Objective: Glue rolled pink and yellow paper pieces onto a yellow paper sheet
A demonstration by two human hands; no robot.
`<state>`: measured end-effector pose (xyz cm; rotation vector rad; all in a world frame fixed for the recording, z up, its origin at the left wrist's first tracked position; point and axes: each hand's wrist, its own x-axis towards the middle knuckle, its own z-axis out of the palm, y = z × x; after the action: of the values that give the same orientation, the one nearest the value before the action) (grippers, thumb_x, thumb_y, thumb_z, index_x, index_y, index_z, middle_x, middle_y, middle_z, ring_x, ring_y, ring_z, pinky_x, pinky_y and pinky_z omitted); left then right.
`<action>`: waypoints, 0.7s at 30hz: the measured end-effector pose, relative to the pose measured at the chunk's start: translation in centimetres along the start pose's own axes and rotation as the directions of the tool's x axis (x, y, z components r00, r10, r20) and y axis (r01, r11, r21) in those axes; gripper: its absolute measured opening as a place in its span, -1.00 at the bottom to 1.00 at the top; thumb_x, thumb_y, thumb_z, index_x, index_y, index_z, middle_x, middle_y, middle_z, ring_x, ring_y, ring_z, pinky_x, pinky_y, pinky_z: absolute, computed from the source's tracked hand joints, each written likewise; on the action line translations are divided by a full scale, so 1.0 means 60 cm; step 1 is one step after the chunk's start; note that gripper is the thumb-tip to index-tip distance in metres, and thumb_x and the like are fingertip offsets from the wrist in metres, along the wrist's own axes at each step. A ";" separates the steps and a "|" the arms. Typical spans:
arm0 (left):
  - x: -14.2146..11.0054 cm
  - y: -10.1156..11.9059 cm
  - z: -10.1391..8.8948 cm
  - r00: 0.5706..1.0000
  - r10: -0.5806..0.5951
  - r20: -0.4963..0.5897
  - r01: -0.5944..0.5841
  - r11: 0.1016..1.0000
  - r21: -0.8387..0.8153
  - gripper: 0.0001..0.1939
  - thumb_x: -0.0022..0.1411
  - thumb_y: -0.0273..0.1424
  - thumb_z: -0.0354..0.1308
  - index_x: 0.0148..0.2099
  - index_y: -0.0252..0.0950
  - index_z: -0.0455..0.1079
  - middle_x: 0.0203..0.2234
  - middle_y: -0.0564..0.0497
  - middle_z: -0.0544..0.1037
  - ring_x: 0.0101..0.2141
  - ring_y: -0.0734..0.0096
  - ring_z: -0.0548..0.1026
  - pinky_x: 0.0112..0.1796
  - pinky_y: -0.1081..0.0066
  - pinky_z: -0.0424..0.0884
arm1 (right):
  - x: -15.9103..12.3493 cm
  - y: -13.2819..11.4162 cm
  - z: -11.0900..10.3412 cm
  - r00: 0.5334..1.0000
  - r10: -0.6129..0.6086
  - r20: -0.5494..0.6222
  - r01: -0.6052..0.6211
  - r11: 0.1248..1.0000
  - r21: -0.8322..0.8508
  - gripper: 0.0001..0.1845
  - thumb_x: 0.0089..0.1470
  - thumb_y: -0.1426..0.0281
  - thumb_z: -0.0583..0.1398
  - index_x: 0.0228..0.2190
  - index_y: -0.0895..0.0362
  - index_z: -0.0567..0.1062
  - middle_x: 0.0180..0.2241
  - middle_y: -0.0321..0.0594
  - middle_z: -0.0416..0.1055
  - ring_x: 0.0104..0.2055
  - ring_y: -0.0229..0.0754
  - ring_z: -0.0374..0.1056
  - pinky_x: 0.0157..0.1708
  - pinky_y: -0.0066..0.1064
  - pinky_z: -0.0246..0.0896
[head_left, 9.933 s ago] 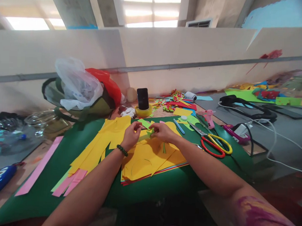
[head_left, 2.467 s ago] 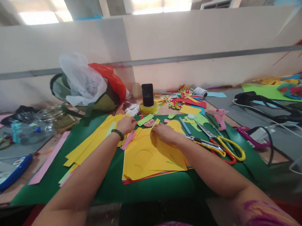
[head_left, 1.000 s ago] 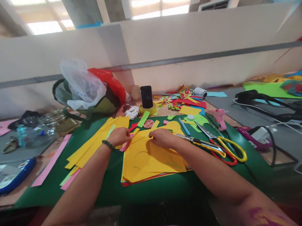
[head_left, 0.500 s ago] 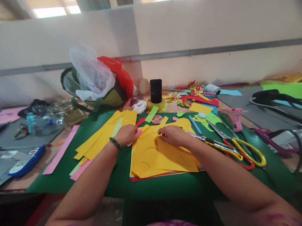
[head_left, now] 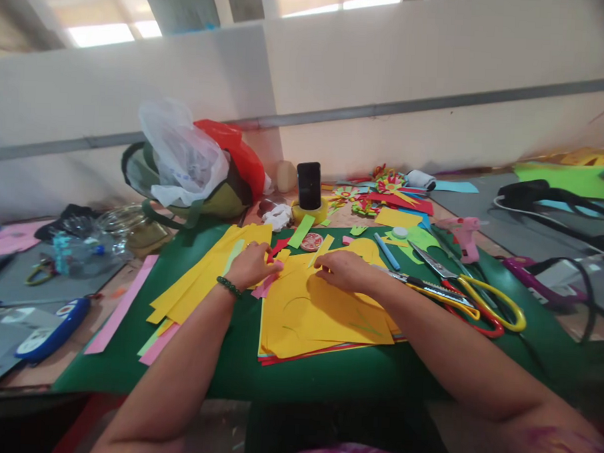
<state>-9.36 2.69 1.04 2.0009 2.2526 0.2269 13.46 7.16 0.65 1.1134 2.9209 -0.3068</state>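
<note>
My left hand (head_left: 253, 264) has its fingers apart over small pink paper strips (head_left: 263, 288) and a red paper scrap (head_left: 278, 248), with nothing plainly held. My right hand (head_left: 347, 270) hovers over or rests on the stack of yellow paper sheets (head_left: 318, 321), thumb and fingers slightly parted; a narrow yellow strip (head_left: 322, 249) lies just beyond its fingertips. Pencil-like curved marks and green lines show on the top sheet. Behind the stack are a light green strip (head_left: 300, 231) and a round patterned red-and-white piece (head_left: 312, 241). Long yellow strips (head_left: 199, 282) lie left of my left hand.
To the right lie a utility knife (head_left: 429, 290), scissors (head_left: 472, 294), a blue pen (head_left: 387, 251) and a pink glue gun (head_left: 464, 237). A phone (head_left: 309, 185) stands in a yellow tape roll (head_left: 310, 212). A bag (head_left: 218, 199) stands back left. Green cloth (head_left: 225, 377) covers the work surface.
My hands worked together on small green pieces earlier, then moved apart. My left hand pinched pink paper half a second ago; its fingers have since spread. The utility knife has appeared beside the scissors.
</note>
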 end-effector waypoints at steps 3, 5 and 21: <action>-0.001 0.027 0.012 0.990 0.047 -0.134 -0.049 0.999 -0.013 -0.67 0.14 -0.18 0.19 -0.11 -0.26 0.44 -0.18 -0.12 0.49 -0.14 0.18 0.45 -0.16 0.34 0.34 | 0.000 -0.001 0.000 1.000 0.003 -0.001 -0.003 1.000 -0.004 -0.68 0.21 0.37 0.10 -0.03 0.11 0.50 -0.03 -0.09 0.51 -0.03 -0.06 0.43 -0.19 -0.41 0.23; 0.001 0.045 0.027 0.993 0.104 -0.058 -0.105 0.994 -0.011 -0.77 0.14 -0.24 0.19 -0.20 -0.25 0.47 -0.25 -0.09 0.51 -0.17 0.20 0.46 -0.16 0.35 0.34 | -0.001 -0.002 0.000 1.000 0.005 0.001 -0.005 1.000 -0.006 -0.67 0.20 0.38 0.11 -0.02 0.11 0.50 -0.03 -0.09 0.51 -0.01 -0.05 0.42 -0.18 -0.40 0.23; 0.029 0.041 0.065 0.998 0.053 0.019 -0.050 0.990 -0.128 -0.69 0.10 -0.42 0.19 -0.07 -0.32 0.43 -0.31 -0.07 0.57 -0.27 0.28 0.52 -0.27 0.40 0.40 | -0.002 -0.004 -0.004 1.000 0.010 0.009 -0.010 1.000 -0.011 -0.66 0.21 0.36 0.11 -0.01 0.11 0.50 -0.05 -0.08 0.52 0.00 -0.03 0.42 -0.17 -0.39 0.23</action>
<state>-6.42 4.85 -2.32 1.9877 2.1169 0.3421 13.41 6.96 0.91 1.1217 2.9043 -0.2943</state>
